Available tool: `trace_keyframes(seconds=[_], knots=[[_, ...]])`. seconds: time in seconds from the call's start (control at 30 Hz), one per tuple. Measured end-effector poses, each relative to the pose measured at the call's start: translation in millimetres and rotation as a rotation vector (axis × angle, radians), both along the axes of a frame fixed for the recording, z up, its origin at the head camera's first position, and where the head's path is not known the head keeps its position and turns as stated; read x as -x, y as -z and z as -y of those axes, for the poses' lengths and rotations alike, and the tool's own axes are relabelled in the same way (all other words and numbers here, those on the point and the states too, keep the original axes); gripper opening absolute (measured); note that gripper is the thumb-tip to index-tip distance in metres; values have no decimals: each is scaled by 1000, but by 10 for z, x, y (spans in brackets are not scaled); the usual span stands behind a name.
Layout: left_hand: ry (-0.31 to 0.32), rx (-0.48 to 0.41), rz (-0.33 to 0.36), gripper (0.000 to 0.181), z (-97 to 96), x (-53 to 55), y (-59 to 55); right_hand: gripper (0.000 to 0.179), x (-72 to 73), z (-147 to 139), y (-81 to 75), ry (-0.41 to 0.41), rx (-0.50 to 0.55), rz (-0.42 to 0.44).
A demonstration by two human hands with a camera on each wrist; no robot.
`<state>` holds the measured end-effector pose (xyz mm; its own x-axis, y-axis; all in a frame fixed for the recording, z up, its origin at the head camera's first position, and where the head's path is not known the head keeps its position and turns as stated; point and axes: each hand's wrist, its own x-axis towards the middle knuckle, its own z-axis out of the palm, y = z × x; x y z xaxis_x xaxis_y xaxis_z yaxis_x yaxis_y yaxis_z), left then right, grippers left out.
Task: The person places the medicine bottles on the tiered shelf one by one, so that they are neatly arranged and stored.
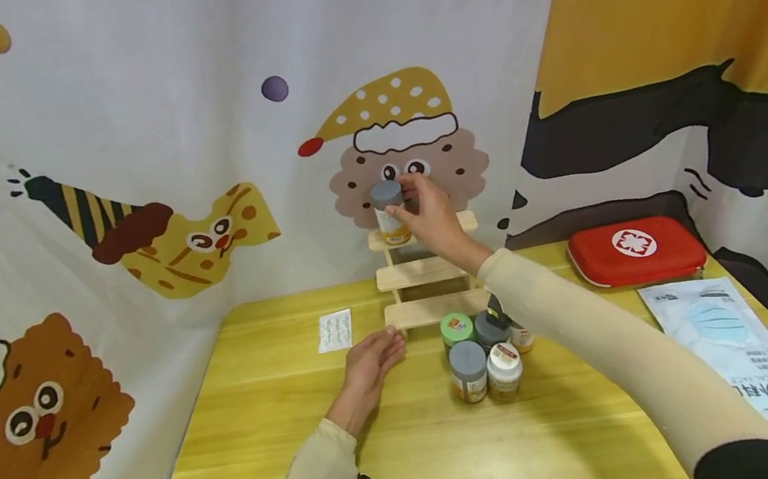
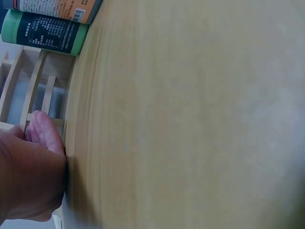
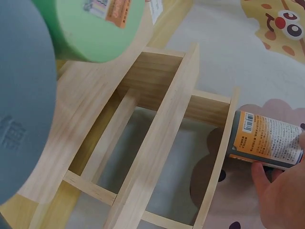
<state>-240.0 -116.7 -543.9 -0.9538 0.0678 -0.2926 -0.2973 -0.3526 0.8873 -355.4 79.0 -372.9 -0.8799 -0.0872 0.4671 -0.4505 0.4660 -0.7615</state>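
A three-step wooden rack (image 1: pixel 431 311) stands on the table against the back cloth. On the left end of its top step is a grey-lidded pill jar (image 1: pixel 394 226) with an orange and white label (image 3: pixel 269 136). My right hand (image 1: pixel 434 220) holds this jar between thumb and fingers, and its base meets the step in the right wrist view. My left hand (image 1: pixel 368 366) lies by the rack's lower left corner, fingers extended; whether it touches the wood I cannot tell. In front of the rack cluster a green-lidded jar (image 1: pixel 457 329), a grey-lidded jar (image 1: pixel 469 375), a white-capped bottle (image 1: pixel 505 374) and others.
A blister pack or small printed sheet (image 1: pixel 334 331) lies left of the rack. To the right are a red first-aid case (image 1: pixel 636 251) and a face-mask packet (image 1: pixel 742 353). A cartoon-printed cloth (image 1: pixel 183 71) hangs behind the table (image 1: pixel 460 466).
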Motion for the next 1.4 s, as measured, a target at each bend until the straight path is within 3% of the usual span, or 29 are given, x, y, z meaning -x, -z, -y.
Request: trace_keyframes(seconds=[0.23,0.47,0.73,0.97,1.4], knots=[[8,-12,-8,30,-18,18,-22,58,-17,-36,-42,9,10,6],[10,-13,-4,33,-26,39,-28,62,-141,-138,-63,-12,65,18],[13,-16,22,30,-19,-26,0,59,-441,-348,-48,-106,99,46],[9,-32,9,29,-2,-24,8,56,-709,-604,43,-174,9,46],[29,8,7,35,12,-8,-32,54,-1273,-1035,247,-205,29,106]])
